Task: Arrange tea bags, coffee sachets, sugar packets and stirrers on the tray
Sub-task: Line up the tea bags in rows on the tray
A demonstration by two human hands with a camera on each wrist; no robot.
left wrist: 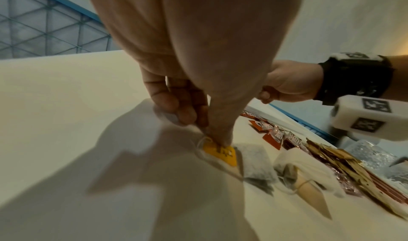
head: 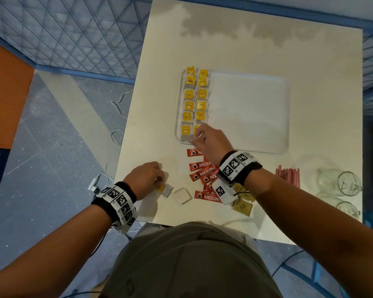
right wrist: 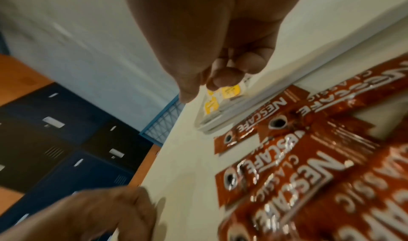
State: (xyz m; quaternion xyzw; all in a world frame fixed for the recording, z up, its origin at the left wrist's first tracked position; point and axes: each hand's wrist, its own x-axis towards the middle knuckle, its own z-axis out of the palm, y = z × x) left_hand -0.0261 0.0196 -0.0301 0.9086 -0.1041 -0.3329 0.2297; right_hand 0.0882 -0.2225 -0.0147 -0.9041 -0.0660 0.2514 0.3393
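Can't really see the last tea bag (head: 196, 128) in the tray's near corner, mostly buried under the right hand (head: 210, 141), and no telling whether those fingers actually pinch it since the right wrist view is smeared with blur. Coffee sachets (head: 202, 168) and brown sugar packets (head: 243, 204) partly tucked under the right wrist band. Print on the yellow tag (left wrist: 222, 153) under the left hand (left wrist: 198, 56) too fuzzy to read.

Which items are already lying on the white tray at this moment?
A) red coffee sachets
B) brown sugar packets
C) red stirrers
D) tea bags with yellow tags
D: two columns of tea bags with yellow tags fill the left side of the tray, while the coffee sachets, stirrers and sugar packets lie on the table beside it.
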